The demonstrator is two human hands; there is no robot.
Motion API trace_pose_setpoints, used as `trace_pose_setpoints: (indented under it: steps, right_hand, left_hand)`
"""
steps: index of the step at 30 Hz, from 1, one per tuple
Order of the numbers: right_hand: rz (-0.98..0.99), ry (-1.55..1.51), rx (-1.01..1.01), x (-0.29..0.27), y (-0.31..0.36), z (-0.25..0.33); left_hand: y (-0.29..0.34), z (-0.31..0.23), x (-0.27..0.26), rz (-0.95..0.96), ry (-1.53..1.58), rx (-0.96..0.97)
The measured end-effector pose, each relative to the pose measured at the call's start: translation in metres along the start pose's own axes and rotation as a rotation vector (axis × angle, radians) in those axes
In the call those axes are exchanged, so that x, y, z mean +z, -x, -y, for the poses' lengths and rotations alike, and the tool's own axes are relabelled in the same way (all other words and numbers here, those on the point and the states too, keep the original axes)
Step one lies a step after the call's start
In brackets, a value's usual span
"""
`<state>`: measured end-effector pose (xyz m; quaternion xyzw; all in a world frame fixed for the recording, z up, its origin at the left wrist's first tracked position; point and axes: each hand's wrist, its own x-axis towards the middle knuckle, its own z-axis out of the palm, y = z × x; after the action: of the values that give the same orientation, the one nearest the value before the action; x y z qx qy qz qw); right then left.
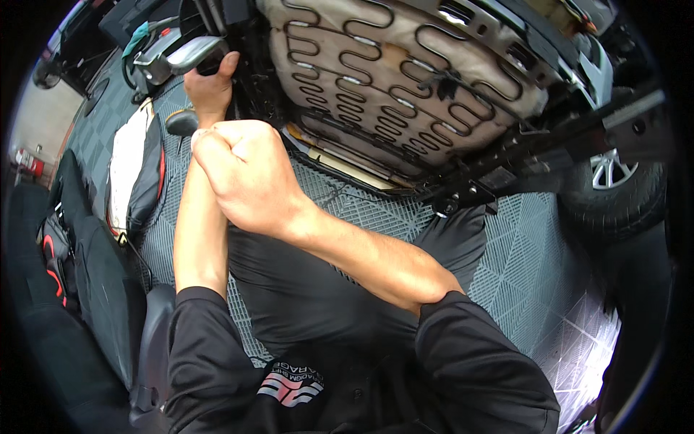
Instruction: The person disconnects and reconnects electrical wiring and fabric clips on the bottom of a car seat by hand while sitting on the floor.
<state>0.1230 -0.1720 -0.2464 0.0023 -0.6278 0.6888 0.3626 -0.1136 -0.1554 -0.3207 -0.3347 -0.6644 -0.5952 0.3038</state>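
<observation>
A car seat lies tipped up before me, its underside showing zigzag wire springs [405,94] over pale padding. At the seat's left side, my left hand [210,88] is closed around the lower part of a grey metal bracket [196,55], thumb up and most fingers hidden. My right hand [246,170] is clenched in a fist in front of my left wrist, the forearm crossing from the right. What it holds, if anything, is hidden. Just left of the wrists is a rounded black and yellow object [181,122]; whether my right hand holds it I cannot tell.
The dark seat frame rail [499,163] runs across the right. A wheel with a tyre [611,192] stands beyond it. Grey grid tiles [517,253] cover the floor. At left are a white and black bag-like item [134,170] and black upholstered parts [94,267].
</observation>
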Motion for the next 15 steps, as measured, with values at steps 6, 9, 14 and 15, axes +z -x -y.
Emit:
trace_pose_setpoints:
  steps: [6,9,14,15]
  right_hand:
    - [0.010,0.032,0.032,-0.003,0.011,0.005]
    - [-0.014,0.031,0.025,-0.003,0.017,0.003]
    - [-0.005,0.049,0.047,0.002,0.028,0.000]
    - [0.002,0.056,0.024,0.001,0.027,-0.003]
  left_hand:
    - [-0.002,-0.006,0.003,0.018,-0.023,0.032]
    - [0.002,0.000,0.004,-0.054,0.047,0.057]
    - [-0.003,0.013,0.000,-0.031,-0.012,0.016]
    - [-0.003,0.011,-0.004,-0.011,-0.048,0.050]
